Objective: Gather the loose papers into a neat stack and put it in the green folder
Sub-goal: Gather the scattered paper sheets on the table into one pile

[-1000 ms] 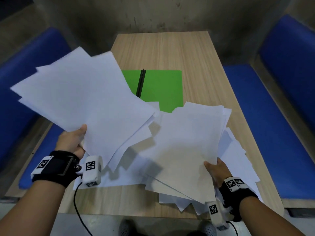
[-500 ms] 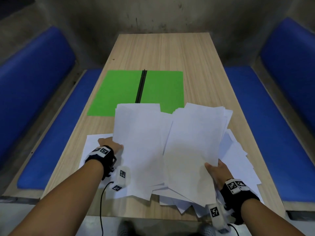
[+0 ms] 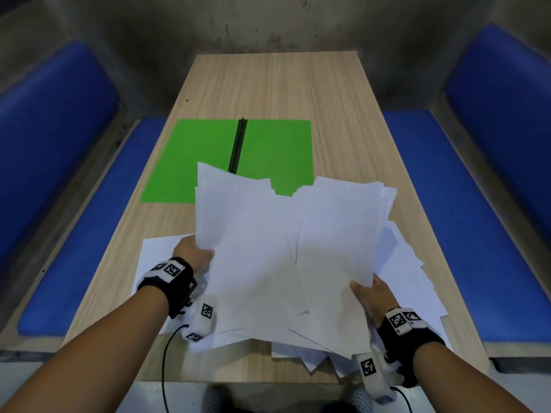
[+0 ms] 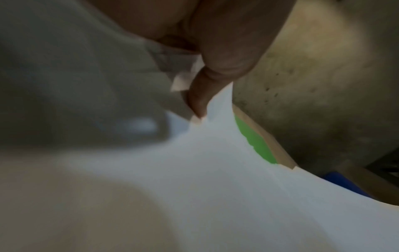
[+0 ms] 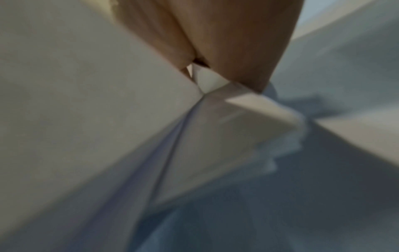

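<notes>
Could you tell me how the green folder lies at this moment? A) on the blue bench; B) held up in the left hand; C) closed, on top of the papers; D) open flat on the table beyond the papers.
D: the green folder lies open flat on the table, its black spine showing, beyond the papers.

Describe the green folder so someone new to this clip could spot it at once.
Start at the long wooden table between the blue benches. Midway along lies the green folder, open flat, a black spine down its centre. It is the only coloured sheet; the papers overlapping it are white.
</notes>
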